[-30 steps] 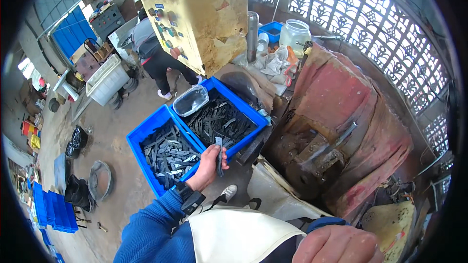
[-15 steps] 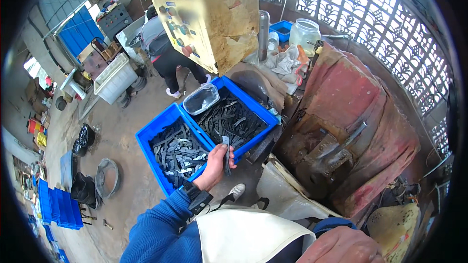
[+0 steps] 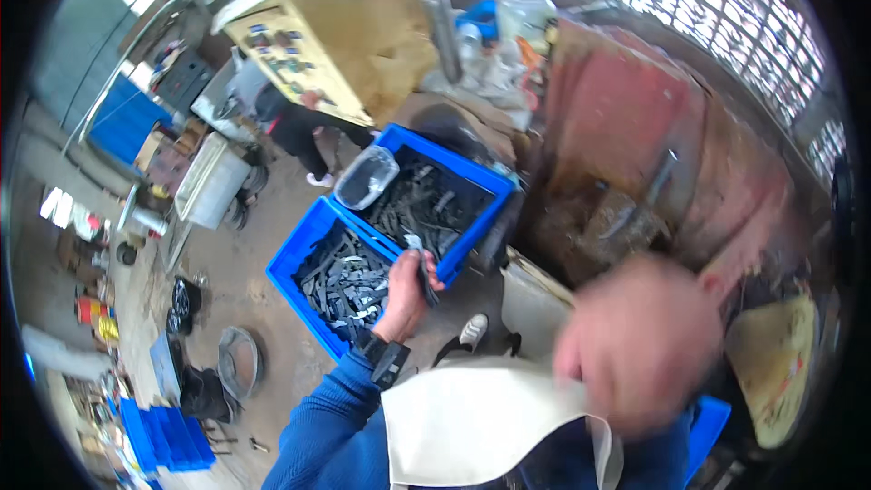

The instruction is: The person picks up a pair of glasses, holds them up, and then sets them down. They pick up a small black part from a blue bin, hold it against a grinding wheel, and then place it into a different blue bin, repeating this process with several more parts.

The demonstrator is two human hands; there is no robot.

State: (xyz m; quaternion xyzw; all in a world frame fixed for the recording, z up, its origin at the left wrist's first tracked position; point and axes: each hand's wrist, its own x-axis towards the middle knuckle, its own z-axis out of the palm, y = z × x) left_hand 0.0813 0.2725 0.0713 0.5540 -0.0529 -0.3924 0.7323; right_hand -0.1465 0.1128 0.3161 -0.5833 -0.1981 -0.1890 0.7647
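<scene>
My left hand [image 3: 406, 295] is closed around a flat dark metal strip [image 3: 428, 285], whose paler end [image 3: 414, 242] sticks up past the thumb. It is over the near side of two blue plastic crates. The left crate [image 3: 304, 316] holds many flat grey strips [image 3: 340, 277]. In the right crate [image 3: 458, 142] lie more dark strips [image 3: 422, 204], and a clear plastic tub [image 3: 366, 178] sits across the rims. Large and smeared by motion, my right hand [image 3: 640, 345] is in front of a rusty machine basin; its fingers cannot be made out clearly.
A machine basin [image 3: 581, 227] with a red sheet [image 3: 626, 118] stands on the right. Behind the crates is a yellowed control cabinet [image 3: 381, 32]. Another person [image 3: 299, 132] bends beside it. Stacked blue crates [image 3: 168, 436] and a round basin [image 3: 239, 363] are at left.
My right hand has risen from the lower edge toward the machine basin. My left hand keeps its hold on the strip. The whole view has shifted and tilted.
</scene>
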